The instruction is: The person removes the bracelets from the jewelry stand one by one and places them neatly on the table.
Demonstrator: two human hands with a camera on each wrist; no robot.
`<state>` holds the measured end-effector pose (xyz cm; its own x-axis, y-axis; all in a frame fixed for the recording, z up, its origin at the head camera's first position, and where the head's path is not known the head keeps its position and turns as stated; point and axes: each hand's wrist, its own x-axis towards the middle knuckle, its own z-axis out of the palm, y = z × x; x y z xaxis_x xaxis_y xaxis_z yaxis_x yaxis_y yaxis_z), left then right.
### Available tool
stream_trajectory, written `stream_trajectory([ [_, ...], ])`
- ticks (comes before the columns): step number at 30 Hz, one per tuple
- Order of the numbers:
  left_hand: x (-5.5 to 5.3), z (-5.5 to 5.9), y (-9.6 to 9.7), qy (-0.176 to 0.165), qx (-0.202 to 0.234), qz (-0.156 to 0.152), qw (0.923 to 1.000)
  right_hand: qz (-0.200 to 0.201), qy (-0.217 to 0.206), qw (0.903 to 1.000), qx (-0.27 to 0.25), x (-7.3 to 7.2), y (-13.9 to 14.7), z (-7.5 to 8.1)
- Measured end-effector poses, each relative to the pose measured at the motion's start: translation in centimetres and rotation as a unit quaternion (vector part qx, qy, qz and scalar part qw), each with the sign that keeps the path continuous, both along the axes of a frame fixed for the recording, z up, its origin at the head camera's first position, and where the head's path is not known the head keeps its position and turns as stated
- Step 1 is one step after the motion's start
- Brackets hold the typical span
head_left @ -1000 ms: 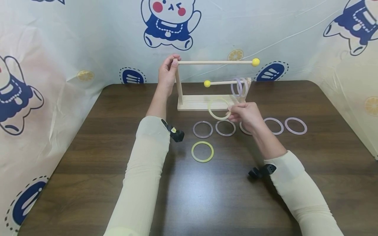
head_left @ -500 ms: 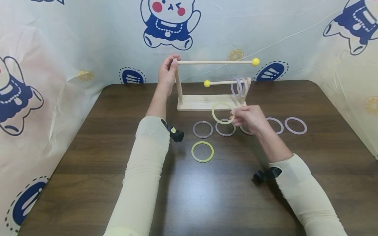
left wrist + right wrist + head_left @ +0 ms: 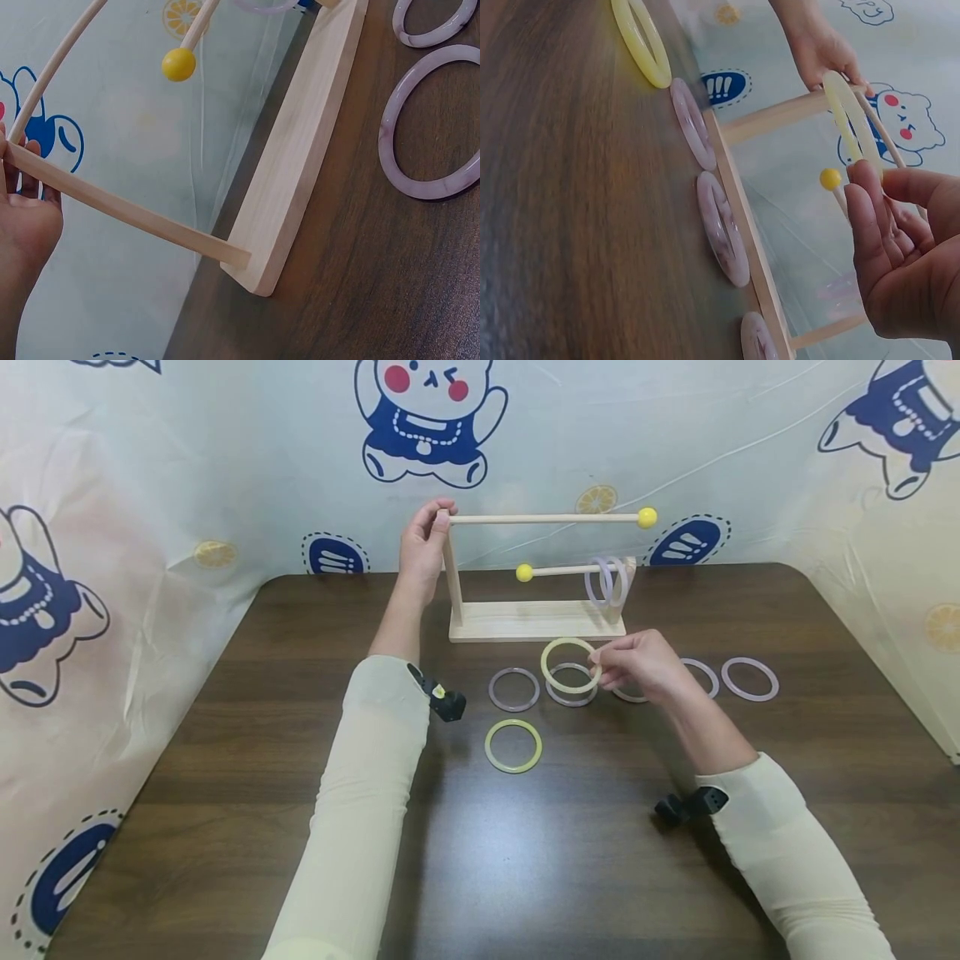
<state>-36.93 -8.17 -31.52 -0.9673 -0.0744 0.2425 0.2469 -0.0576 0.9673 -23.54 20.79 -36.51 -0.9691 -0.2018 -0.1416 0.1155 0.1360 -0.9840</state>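
My left hand (image 3: 423,550) grips the top of the left post (image 3: 453,572) of a wooden bangle stand (image 3: 525,622); the left wrist view shows its fingers around the post's end. In my right hand (image 3: 647,670), thumb and fingertips pinch the right edge of a pale yellow bangle (image 3: 545,667). It hangs tilted in front of the stand, overlapping a purple bangle (image 3: 572,702) in the head view. Purple bangles (image 3: 590,587) hang on the stand's lower rod (image 3: 562,571), near the right post. The upper rod (image 3: 547,518) ends in a yellow ball (image 3: 647,517) and bears nothing.
Several purple bangles (image 3: 750,697) lie in a row before the stand, some partly behind my right hand. A second yellow bangle (image 3: 513,769) lies nearer on the brown table (image 3: 300,635). A printed sheet (image 3: 262,460) covers the wall behind.
My right hand has drawn the yellow bangle away from the stand, towards me and slightly right. The left hand keeps its grip on the post.
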Motion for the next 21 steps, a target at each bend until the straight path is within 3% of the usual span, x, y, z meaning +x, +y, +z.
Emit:
stream_trajectory([
  [13,0.0,0.0,0.0,0.004,0.013,-0.001,0.9999,0.067,-0.029,0.9943,0.078,0.5,1.0,0.0],
  [21,0.1,0.0,0.0,0.004,0.013,-0.002,0.9999,0.146,-0.041,0.9771,0.149,0.6,1.6,-0.5],
])
